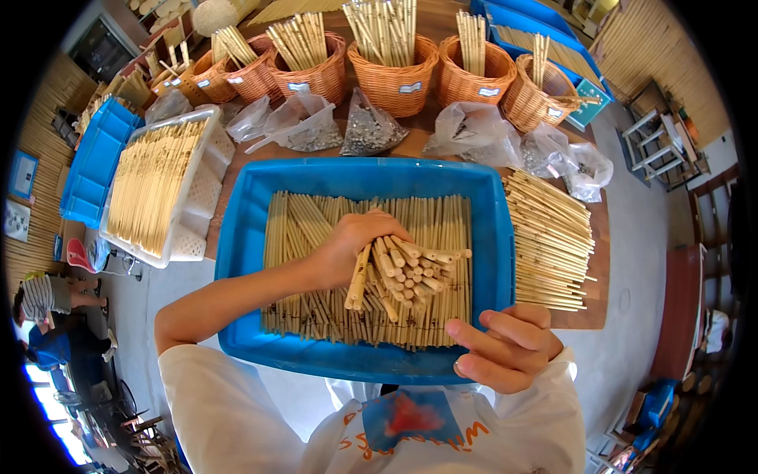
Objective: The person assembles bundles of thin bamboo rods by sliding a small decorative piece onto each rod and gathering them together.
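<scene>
My left hand (363, 241) is closed round a thick bundle of bamboo sticks (410, 272), their cut ends turned up toward me. It is over a blue plastic tub (367, 367). Beneath the bundle, rows of bamboo sticks (288, 261) lie side by side in the tub, a few of them slanted. My right hand (505, 347) is at the tub's near right corner, fingers bent but apart, with nothing seen in it. Its palm is partly hidden.
Wicker baskets (395, 83) holding upright sticks line the far side. Before them sit plastic bags of small metal parts (371, 126). More sticks (549, 245) lie on the wooden table (596, 272) at right. A white crate (189, 249) of sticks stands at left. People (51, 340) are far left.
</scene>
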`<action>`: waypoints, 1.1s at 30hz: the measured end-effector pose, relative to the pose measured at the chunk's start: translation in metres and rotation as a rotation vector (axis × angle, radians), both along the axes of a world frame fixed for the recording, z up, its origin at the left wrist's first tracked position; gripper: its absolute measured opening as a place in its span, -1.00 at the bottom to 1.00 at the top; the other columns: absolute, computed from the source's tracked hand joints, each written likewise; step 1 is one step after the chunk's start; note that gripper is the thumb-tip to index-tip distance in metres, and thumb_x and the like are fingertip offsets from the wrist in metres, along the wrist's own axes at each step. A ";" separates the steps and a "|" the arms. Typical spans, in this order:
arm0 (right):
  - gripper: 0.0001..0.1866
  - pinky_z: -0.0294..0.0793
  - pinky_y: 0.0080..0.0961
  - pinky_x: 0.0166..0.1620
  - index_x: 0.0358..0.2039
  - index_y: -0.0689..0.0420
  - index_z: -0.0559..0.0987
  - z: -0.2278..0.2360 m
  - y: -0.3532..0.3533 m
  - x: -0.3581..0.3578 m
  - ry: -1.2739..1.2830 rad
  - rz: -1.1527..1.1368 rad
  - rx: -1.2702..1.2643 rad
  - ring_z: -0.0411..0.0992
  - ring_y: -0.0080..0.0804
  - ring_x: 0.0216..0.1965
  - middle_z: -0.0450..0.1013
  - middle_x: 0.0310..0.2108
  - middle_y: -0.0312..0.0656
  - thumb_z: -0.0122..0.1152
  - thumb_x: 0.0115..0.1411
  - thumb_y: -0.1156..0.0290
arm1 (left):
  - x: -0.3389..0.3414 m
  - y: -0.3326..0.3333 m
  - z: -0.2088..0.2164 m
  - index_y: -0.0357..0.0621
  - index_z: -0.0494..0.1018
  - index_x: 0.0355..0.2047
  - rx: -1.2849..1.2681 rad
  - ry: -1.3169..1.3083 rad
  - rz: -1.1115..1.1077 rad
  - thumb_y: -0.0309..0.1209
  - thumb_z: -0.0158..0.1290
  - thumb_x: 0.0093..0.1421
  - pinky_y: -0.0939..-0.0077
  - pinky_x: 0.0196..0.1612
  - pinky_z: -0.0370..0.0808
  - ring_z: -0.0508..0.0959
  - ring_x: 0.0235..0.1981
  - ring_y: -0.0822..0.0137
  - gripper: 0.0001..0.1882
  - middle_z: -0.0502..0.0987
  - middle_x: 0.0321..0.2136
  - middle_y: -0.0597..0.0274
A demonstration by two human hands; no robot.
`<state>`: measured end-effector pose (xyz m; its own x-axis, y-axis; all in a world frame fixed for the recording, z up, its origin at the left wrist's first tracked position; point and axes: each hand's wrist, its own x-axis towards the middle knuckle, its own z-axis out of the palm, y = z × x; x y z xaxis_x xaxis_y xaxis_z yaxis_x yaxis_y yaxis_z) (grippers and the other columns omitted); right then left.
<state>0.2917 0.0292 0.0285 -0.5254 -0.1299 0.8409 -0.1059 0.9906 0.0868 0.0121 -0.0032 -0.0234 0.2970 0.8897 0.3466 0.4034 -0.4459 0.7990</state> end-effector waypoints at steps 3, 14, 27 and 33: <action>-0.78 0.27 -0.54 -0.36 -0.10 0.06 0.59 -0.001 0.001 0.002 0.036 -0.005 -0.111 0.40 -0.42 -0.29 0.69 -0.26 -0.24 0.25 0.23 0.36 | 0.000 -0.003 0.006 -0.16 0.61 -0.27 -0.044 0.017 0.011 -0.47 0.23 0.01 0.32 -0.04 0.47 0.61 -0.28 0.20 -0.78 0.65 -0.32 0.20; -0.73 0.34 -0.46 -0.45 -0.23 0.11 0.66 -0.008 0.015 -0.010 0.208 -0.012 -0.335 0.43 -0.35 -0.49 0.67 -0.39 -0.24 0.45 0.02 0.40 | -0.011 -0.026 0.083 -0.12 0.52 -0.27 0.067 0.585 -0.355 -0.36 0.14 0.07 0.22 0.05 0.44 0.55 -0.17 0.09 -0.79 0.59 -0.27 0.24; -0.68 0.31 -0.49 -0.50 -0.21 0.15 0.68 -0.012 0.009 -0.021 0.271 0.024 -0.337 0.39 -0.37 -0.52 0.61 -0.43 -0.30 0.47 -0.05 0.49 | -0.042 -0.059 0.011 -0.05 0.48 -0.37 0.200 1.344 -0.424 -0.45 0.12 0.04 0.39 0.12 0.44 0.53 -0.13 0.29 -0.88 0.51 -0.36 0.31; -0.68 0.29 -0.50 -0.51 -0.23 0.18 0.68 -0.015 0.012 -0.025 0.258 0.053 -0.363 0.38 -0.37 -0.55 0.59 -0.47 -0.28 0.46 -0.08 0.50 | -0.047 -0.081 0.013 -0.12 0.47 -0.20 0.131 1.299 -0.319 -0.47 0.11 0.07 0.28 0.25 0.42 0.48 0.12 0.12 -0.76 0.50 -0.07 0.13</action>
